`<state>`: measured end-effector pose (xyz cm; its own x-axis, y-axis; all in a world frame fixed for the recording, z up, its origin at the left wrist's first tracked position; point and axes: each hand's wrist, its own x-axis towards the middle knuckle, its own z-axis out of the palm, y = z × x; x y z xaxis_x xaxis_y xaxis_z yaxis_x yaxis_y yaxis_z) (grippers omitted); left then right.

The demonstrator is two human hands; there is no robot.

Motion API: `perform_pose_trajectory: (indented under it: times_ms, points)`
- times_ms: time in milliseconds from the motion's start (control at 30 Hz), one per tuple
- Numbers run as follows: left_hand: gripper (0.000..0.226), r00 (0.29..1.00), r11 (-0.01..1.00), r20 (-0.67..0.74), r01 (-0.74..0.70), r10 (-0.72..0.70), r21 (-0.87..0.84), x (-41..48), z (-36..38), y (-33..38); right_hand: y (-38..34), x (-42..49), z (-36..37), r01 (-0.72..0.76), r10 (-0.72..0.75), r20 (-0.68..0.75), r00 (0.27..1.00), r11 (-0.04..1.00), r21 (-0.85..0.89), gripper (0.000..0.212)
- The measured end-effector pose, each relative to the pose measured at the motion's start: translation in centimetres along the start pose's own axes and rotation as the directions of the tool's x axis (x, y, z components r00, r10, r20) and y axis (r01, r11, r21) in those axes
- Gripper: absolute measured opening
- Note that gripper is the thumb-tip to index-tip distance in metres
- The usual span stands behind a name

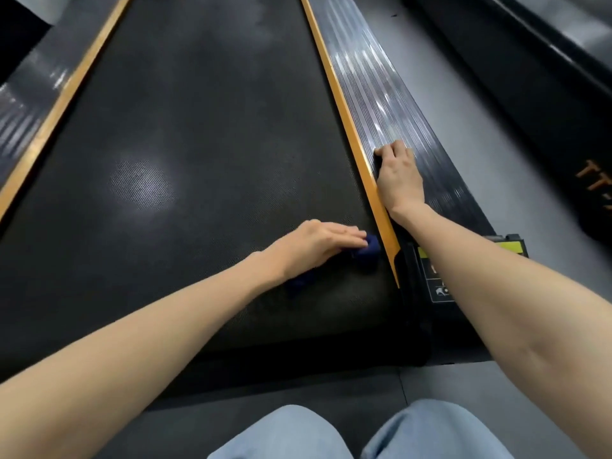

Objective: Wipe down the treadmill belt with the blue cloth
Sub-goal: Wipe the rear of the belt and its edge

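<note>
Two bare hands are at the near right end of the treadmill. The left hand [318,245] lies flat, fingers straight and together, pressing the blue cloth [369,250] onto the treadmill belt [198,160]. The cloth is bunched under the palm. One dark blue fold shows past the fingertips, just beside the orange edge strip [334,84], and another shows below the wrist.

Beyond that strip, ahead of and to the right of the left hand, the right hand [399,175] rests on the ribbed side rail [374,94]. Its knuckles are raised and its fingers are bent downward at the far end. Their tips are hidden, so I cannot tell whether the hand is clenched or only propped, and nothing shows in it.

Near the right forearm, the end of the rail carries a yellow-green label [510,248]. The person's knees in light blue jeans [281,435] are below both arms, over the grey floor [463,111]. A second black machine [530,94] stands well to the right of the right hand.
</note>
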<state>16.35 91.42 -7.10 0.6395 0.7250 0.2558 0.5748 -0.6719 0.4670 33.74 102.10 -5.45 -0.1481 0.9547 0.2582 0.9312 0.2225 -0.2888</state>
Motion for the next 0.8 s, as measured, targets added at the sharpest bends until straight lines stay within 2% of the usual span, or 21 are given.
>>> perform_pose_trajectory:
  times_ms: [67,100,133,233,300,367,400,467,533,567,700,800]
  points:
    - [0.035,0.966,0.976,-0.15,0.215,-0.211,0.015,1.5,-0.4,-2.0,0.0,-0.1,0.0,-0.019,0.019,-0.001,1.0,1.0,0.021,0.031]
    - [0.036,0.947,0.963,-0.181,0.269,-0.264,0.004,1.6,-0.4,-2.4,0.1,-0.1,0.0,-0.024,0.024,-0.003,1.0,0.999,0.026,0.031]
    - [0.036,0.949,0.964,-0.173,0.265,-0.262,-0.009,1.2,-0.2,-2.0,0.1,-0.1,0.1,-0.025,0.025,-0.004,1.0,0.999,0.029,0.031]
    - [0.034,0.995,0.989,-0.042,0.088,-0.094,-0.122,-1.8,0.3,1.2,0.0,-0.1,-0.1,-0.032,0.032,-0.009,0.999,0.999,0.033,0.03]
    - [0.033,0.996,0.983,0.087,-0.007,0.023,-0.183,-3.5,0.4,2.5,-0.1,-0.2,-0.3,-0.043,0.043,-0.006,0.999,0.999,0.024,0.03]
    - [0.032,0.985,0.984,0.152,-0.054,0.08,-0.168,-3.0,-0.2,1.7,-0.2,-0.3,-0.4,-0.038,0.038,-0.003,0.999,0.999,0.012,0.031]
    - [0.033,0.989,0.988,0.128,-0.051,0.069,-0.144,-2.4,-0.5,0.8,-0.3,-0.3,-0.5,-0.033,0.033,0.0,0.999,0.999,0.01,0.032]
    - [0.033,0.997,0.995,-0.027,0.065,-0.068,-0.074,-0.8,-1.1,-1.3,-0.4,-0.4,-0.7,-0.025,0.025,0.015,1.0,1.0,0.009,0.033]
    - [0.033,0.954,0.973,-0.192,0.228,-0.232,-0.042,0.7,-1.4,-3.0,-0.4,-0.6,-1.0,0.006,-0.005,0.043,0.999,0.999,-0.035,0.034]
    - [0.033,0.929,0.958,-0.233,0.282,-0.287,-0.056,1.2,-1.3,-3.3,-0.5,-0.6,-1.2,0.025,-0.02,0.06,0.998,0.997,-0.079,0.034]
    - [0.035,0.855,0.904,-0.296,0.393,-0.426,-0.165,1.7,-0.2,-2.1,-1.8,-2.1,-2.2,-0.001,0.035,0.123,0.992,0.963,-0.268,0.024]
    - [0.034,0.896,0.929,-0.251,0.337,-0.367,-0.157,0.1,-0.1,-0.8,-2.3,-4.0,-2.1,0.011,0.039,0.145,0.989,0.945,-0.326,0.035]
